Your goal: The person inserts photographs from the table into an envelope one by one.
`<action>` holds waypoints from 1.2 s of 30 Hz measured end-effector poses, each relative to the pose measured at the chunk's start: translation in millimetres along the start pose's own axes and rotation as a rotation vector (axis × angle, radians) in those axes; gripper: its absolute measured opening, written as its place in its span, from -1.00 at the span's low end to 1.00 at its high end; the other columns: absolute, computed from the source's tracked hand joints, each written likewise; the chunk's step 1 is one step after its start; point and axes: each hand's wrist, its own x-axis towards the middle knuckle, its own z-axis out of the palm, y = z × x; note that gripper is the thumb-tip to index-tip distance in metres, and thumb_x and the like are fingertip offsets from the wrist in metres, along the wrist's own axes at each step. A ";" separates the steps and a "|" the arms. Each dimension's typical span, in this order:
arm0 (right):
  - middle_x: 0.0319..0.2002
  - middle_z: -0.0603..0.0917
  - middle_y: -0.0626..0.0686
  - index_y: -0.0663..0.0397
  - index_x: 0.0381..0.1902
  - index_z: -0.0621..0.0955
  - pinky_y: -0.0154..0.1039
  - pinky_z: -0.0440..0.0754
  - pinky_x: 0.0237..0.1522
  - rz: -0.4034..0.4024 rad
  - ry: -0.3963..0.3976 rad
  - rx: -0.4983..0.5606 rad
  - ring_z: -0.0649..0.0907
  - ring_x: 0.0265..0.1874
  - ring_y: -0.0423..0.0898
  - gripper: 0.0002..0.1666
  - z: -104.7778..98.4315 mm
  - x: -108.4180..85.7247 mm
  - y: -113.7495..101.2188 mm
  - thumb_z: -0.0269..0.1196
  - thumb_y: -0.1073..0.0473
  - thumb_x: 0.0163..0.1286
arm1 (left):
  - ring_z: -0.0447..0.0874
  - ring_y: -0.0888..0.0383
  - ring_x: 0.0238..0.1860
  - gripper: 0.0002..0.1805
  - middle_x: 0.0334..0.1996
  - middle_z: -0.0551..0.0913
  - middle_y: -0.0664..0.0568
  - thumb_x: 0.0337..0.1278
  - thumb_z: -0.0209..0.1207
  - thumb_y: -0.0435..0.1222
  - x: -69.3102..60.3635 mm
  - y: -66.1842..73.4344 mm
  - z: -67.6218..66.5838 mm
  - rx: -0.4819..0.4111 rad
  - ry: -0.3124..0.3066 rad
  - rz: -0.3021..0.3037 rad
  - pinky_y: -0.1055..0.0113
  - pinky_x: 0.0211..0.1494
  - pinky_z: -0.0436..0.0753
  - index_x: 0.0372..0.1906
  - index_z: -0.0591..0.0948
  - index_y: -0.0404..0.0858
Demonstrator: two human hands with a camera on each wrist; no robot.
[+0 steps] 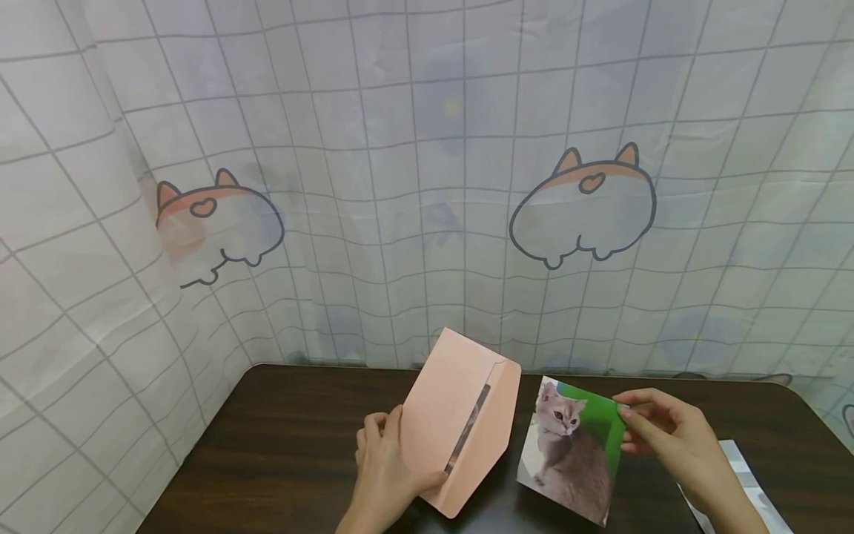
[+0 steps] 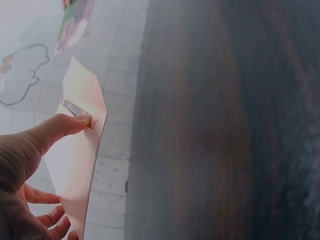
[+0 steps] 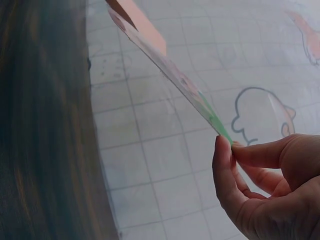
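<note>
A pale pink envelope (image 1: 443,408) is held tilted above the table by my left hand (image 1: 387,467). The left thumb presses near its opening, with the fingers behind; its flap is folded back, and a dark printed strip shows inside the slot. My right hand (image 1: 674,430) pinches the upper right edge of a cat photo card (image 1: 574,452) between thumb and fingers. The card has a grey cat on a green and white ground and stands apart from the envelope, to its right. In the right wrist view the card (image 3: 172,80) is seen nearly edge-on.
A dark brown wooden table (image 1: 280,445) lies under both hands. White printed paper (image 1: 750,482) rests at the right, partly hidden by the right forearm. Behind the table hangs a white gridded curtain (image 1: 400,185) with corgi drawings.
</note>
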 end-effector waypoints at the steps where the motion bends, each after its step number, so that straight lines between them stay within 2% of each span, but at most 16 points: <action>1: -0.36 0.71 -0.05 0.20 -0.02 0.72 -0.24 0.77 -0.35 -0.005 -0.001 0.009 0.72 -0.47 -0.15 -0.84 0.2 0.0 0.0 0.24 0.40 0.54 | 0.32 -0.20 0.09 0.24 0.14 0.38 -0.28 -0.57 0.77 -0.02 -0.1 0.3 0.1 0.001 0.001 0.000 -0.20 0.06 0.41 0.42 0.47 -0.40; 6: -0.36 0.72 -0.04 0.11 -0.06 0.74 -0.25 0.77 -0.36 -0.012 -0.007 0.043 0.73 -0.47 -0.15 -0.80 0.9 -0.9 -1.2 0.23 0.42 0.53 | 0.31 -0.20 0.11 0.25 0.15 0.38 -0.27 -0.56 0.77 -0.01 -1.9 3.1 1.8 -0.001 0.001 0.005 -0.20 0.08 0.40 0.42 0.46 -0.38; 10: -0.36 0.72 -0.04 0.10 -0.05 0.73 -0.26 0.76 -0.35 0.001 -0.009 0.054 0.72 -0.46 -0.15 -0.80 1.2 -1.5 -2.9 0.23 0.42 0.53 | 0.30 -0.18 0.11 0.23 0.16 0.37 -0.24 -0.54 0.76 0.01 -3.5 5.7 3.7 0.000 -0.005 0.013 -0.15 0.05 0.39 0.42 0.46 -0.34; 16: -0.34 0.72 -0.05 0.29 0.02 0.69 -0.25 0.77 -0.34 0.011 -0.010 0.025 0.72 -0.45 -0.16 -0.83 4.5 -1.7 -3.0 0.24 0.39 0.54 | 0.30 -0.15 0.09 0.21 0.14 0.37 -0.22 -0.55 0.77 0.00 -4.9 8.0 5.1 -0.002 0.004 0.034 -0.07 0.02 0.38 0.41 0.46 -0.30; 22: -0.35 0.73 -0.03 0.40 0.01 0.67 -0.24 0.77 -0.36 0.003 -0.034 0.070 0.73 -0.46 -0.15 -0.82 9.8 -0.2 0.6 0.23 0.43 0.53 | 0.30 -0.13 0.07 0.20 0.12 0.38 -0.22 -0.55 0.77 -0.02 -5.7 9.5 6.4 -0.014 0.014 0.042 -0.09 0.02 0.37 0.40 0.47 -0.28; 26: -0.35 0.73 -0.03 0.47 0.06 0.64 -0.24 0.77 -0.36 0.029 -0.049 0.075 0.72 -0.45 -0.15 -0.77 14.1 0.0 1.6 0.24 0.42 0.53 | 0.31 -0.13 0.05 0.18 0.10 0.38 -0.21 -0.54 0.76 -0.02 -8.3 11.2 8.5 -0.020 0.013 0.050 -0.07 0.02 0.37 0.39 0.47 -0.29; 36: -0.34 0.73 -0.03 0.51 0.12 0.60 -0.21 0.78 -0.34 0.076 -0.073 0.063 0.72 -0.45 -0.16 -0.70 19.9 -0.4 -2.1 0.23 0.37 0.56 | 0.28 -0.06 -0.02 0.20 0.10 0.35 -0.17 -0.50 0.73 0.00 -9.6 14.6 12.3 -0.038 0.005 0.057 -0.05 0.02 0.34 0.43 0.46 -0.31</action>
